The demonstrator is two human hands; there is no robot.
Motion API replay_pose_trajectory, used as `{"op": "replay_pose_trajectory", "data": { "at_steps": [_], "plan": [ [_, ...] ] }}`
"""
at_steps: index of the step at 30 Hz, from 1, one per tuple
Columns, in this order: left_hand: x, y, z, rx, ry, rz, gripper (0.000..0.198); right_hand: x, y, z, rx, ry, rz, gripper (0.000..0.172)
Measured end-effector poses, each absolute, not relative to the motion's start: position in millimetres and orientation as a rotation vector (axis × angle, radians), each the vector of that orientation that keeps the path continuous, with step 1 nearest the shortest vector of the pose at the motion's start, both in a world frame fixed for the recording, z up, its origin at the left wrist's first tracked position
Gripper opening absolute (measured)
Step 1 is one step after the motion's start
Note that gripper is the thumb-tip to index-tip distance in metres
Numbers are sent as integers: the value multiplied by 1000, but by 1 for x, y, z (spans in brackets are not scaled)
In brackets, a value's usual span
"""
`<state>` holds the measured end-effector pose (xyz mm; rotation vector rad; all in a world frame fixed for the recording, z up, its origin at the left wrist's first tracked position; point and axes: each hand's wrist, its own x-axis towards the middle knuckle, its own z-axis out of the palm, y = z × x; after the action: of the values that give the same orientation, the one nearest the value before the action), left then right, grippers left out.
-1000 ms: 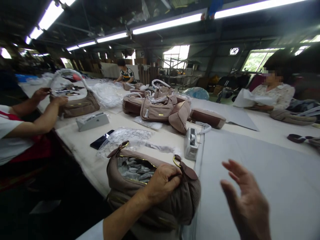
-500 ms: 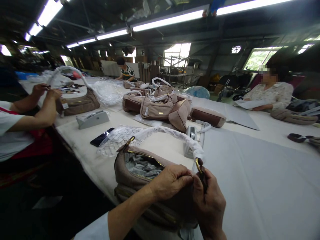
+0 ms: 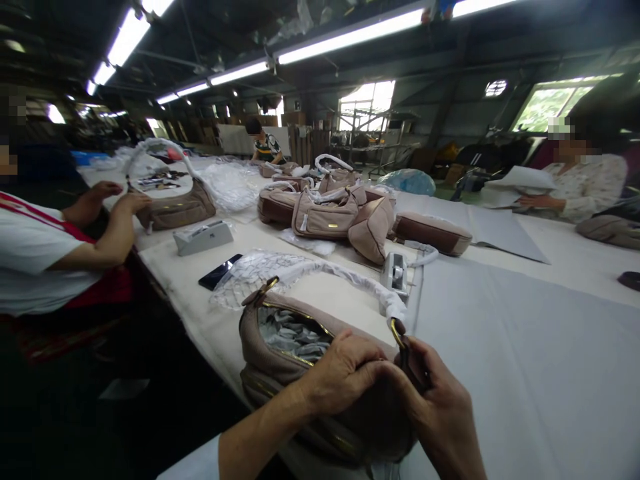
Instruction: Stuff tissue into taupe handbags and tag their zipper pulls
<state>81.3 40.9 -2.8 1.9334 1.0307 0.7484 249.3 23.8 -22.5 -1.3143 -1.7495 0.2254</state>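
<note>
Tabletop (image 3: 173, 280); bag (image 3: 365, 420) in both hands (image 3: 343, 373) (image 3: 443, 397)

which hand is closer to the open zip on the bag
Left. The left hand lies over the bag, just right of the visible open zip; the right hand is farther right, gripping the dark tab below the gold ring.

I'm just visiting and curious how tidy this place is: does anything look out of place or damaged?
A pale, flat sheet appears to lie on the dark floor at left, below the white-topped table, as if dropped. The open brown fabric handbag shows no visible damage.
</note>
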Motion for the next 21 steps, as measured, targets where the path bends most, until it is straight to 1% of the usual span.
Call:
{"op": "replay_pose_trajectory", "data": {
  "at_steps": [2, 4, 8, 10, 12, 15, 18, 19, 21],
  "plan": [
    [83, 41, -2, 1871, 1019, 764, 21, 252, 23, -13, -1360, -1792, 373, 35],
    [85, 41, 0, 1846, 1021, 791, 23, 250, 19, -9, -1436, -1757, 392, 41],
    [89, 40, -2, 1991, 1033, 841, 21, 235, 11, -21, -1552, -1593, 122, 56],
    [89, 36, -6, 2095, 1044, 844, 17, 230, 9, -28, -1596, -1519, -2, 59],
    [88, 32, -13, 2166, 1084, 828, 13, 230, 9, -31, -1628, -1443, -79, 57],
    [76, 29, -21, 2272, 1154, 816, 12, 242, 12, -26, -1593, -1385, -134, 48],
    [47, 34, -25, 2493, 1274, 744, 15, 270, 21, -20, -1419, -1570, -14, 33],
    [35, 36, -25, 2584, 1341, 720, 15, 280, 25, -20, -1353, -1659, 47, 31],
    [10, 40, -26, 2782, 1456, 687, 15, 301, 33, -21, -1262, -1781, 126, 33]
  ]
}}
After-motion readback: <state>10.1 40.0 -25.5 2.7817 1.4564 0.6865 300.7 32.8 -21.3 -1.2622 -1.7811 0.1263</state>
